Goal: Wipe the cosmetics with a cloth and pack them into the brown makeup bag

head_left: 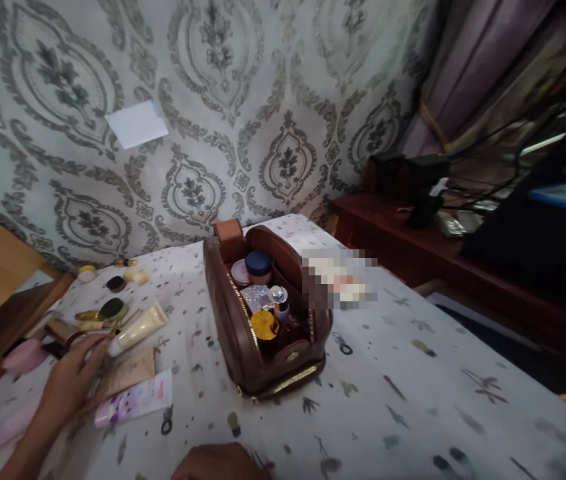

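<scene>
My left hand point(75, 373) reaches over the cosmetics on the left, its fingers bent down beside a cream tube point(140, 329) and a beige tube point(127, 373); what its fingertips touch is hidden. Below them lies a white and purple tube point(135, 399). Only the back of my right hand point(223, 463) shows at the bottom edge, its fingers not visible. An unzipped brown bag point(225, 320) stands in the middle, holding a dark blue-lidded jar point(259, 267), a gold-lidded container point(265, 325), a silvery packet point(257, 298) and a small bottle with a round silver cap point(278, 295).
Round containers point(113, 309), a pink item point(25, 357) and other cosmetics lie at the left. The patterned cloth point(393, 387) covers the table. A dark red desk point(387, 230) with cables stands at the right, and a patterned wall point(243, 133) rises behind.
</scene>
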{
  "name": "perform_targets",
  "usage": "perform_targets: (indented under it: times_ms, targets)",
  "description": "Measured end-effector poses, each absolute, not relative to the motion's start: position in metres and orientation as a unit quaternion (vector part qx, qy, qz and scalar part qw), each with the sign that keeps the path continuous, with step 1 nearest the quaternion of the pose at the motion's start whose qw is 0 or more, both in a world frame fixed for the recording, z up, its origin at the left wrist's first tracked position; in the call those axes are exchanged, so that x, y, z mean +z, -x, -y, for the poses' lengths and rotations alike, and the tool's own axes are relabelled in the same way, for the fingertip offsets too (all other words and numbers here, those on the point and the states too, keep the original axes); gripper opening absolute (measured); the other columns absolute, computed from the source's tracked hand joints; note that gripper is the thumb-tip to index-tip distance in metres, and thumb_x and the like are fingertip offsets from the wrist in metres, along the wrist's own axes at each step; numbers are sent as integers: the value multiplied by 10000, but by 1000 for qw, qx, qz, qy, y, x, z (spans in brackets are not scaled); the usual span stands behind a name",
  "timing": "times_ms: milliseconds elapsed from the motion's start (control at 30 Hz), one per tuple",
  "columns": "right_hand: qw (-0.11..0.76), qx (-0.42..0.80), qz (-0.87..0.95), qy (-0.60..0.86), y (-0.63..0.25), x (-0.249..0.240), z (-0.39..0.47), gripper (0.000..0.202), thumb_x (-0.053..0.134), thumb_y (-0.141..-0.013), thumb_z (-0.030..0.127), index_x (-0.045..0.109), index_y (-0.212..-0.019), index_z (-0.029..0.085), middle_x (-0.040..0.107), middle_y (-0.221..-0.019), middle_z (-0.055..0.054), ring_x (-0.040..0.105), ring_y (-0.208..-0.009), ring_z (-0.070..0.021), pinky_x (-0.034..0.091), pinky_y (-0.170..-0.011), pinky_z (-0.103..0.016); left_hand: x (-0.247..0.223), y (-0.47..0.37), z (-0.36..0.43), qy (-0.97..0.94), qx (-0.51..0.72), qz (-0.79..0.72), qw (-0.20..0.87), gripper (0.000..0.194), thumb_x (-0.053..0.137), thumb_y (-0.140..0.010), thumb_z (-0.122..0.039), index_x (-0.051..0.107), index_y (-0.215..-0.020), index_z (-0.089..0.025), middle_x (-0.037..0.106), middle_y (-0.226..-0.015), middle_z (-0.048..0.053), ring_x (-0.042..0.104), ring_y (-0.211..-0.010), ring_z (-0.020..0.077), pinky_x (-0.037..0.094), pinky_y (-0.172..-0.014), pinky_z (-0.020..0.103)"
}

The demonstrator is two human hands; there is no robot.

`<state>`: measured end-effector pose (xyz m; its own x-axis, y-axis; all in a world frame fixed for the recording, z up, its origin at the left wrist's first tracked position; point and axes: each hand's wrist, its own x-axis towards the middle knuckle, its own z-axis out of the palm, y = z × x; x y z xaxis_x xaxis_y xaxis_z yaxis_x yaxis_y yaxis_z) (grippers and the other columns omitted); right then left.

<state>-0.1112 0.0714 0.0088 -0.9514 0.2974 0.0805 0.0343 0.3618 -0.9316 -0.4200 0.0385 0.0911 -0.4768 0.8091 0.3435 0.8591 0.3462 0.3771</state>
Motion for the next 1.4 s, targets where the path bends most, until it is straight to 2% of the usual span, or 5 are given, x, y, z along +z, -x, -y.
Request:
perform_targets:
  times_ms: [433,600,833,1133,1400]
  targets:
    - [189,593,773,123,79,44,-68,247,487,-816,140,681,-968,170,615,-726,-2,597,-598,-118,484,-660,-233,94,418,-48,525,-149,837,-48,649,510,-795,-624,625,-1222,-148,651,-1261,138,598,-1150,337,447,-1002,437]
    - [144,692,685,178,78,53,-67,205,539,-876,311,639,-950,148,534,-689,30,551,-502,-73,396,-494,-178,105,416,-46,538,-179,823,-24,579,499,-800,-602,673,-1093,-134,667,-1174,168,601,-1102,344,458,-973,463]
    - [231,808,508,190,90,89,-74,709,684,-743,673,513,-1260,219,533,-1085,-67,683,-735,-151,474,-471,-198,156,346,-2,636,-263,725,-1,382,569,-872,-550,657,-1069,-235,665,-1068,58,625,-1024,251,512,-874,333]
    - [332,745,549,181,85,121,-71,484,580,-855,650,581,-924,171,608,-736,-2,596,-625,-125,509,-567,-231,154,271,33,727,-224,637,124,302,546,-933,-461,608,-1164,-277,667,-1093,43,660,-1007,215,541,-808,279]
    - [319,663,668,112,70,134,-49,387,508,-953,516,628,-1015,154,588,-820,-27,589,-667,-125,515,-630,-243,148,218,27,701,-290,620,202,285,397,-1001,-379,588,-1123,-207,719,-862,48,682,-777,213,516,-655,312]
